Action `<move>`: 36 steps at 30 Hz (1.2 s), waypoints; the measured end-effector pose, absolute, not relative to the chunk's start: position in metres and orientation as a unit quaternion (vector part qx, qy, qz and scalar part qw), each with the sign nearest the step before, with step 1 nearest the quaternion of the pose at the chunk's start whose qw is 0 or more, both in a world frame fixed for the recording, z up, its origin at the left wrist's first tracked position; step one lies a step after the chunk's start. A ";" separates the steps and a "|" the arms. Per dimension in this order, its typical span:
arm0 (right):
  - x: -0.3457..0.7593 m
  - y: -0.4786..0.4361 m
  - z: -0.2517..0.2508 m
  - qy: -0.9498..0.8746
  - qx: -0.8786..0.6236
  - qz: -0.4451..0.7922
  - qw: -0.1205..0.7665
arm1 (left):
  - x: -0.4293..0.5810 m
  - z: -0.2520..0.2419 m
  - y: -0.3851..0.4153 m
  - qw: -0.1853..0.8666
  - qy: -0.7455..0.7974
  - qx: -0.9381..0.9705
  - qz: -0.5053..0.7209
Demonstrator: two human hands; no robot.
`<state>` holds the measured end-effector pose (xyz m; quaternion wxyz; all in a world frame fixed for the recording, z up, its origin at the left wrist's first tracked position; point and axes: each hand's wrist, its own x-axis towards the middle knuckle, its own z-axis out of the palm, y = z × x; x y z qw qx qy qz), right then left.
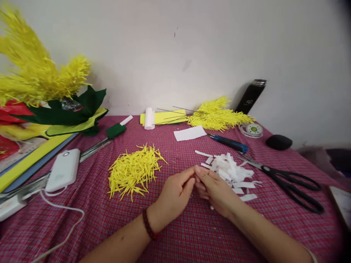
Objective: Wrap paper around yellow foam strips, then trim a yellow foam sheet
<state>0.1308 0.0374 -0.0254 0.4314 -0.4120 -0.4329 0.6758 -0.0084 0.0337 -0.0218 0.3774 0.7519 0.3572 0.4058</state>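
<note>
My left hand (175,193) and right hand (216,190) meet mid tabletop (192,233), fingers curled, tips pinched together; pinched item too small to tell. Pile of white strips (233,171) just beside right hand, at 1 o'clock. Heap of yellow slivers (134,170) at 10 o'clock of left hand. Black scissors (290,182) at 3 o'clock of strips.

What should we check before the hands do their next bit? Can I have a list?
1. Left hand and right hand meet at the fingertips over the cloth: ok.
2. Something pinched between the fingers: cannot tell, it is hidden.
3. White paper strips lie right beside the right hand: ok.
4. Yellow pile lies apart from the white paper strips: ok.
5. Scissors lie flat, apart from both hands: ok.
6. Blue knife has its blade tucked in: cannot tell.
</note>
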 end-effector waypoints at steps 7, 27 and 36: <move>0.151 0.055 -0.020 -0.464 -0.423 0.631 0.456 | -0.009 -0.028 0.035 0.330 0.443 0.781 0.292; 0.157 0.058 -0.021 -0.662 -0.469 0.521 0.266 | 0.013 -0.033 0.007 0.053 0.196 0.966 0.161; 0.155 0.057 -0.021 -0.717 -0.458 0.450 0.271 | 0.007 -0.032 0.010 0.087 0.249 0.950 0.170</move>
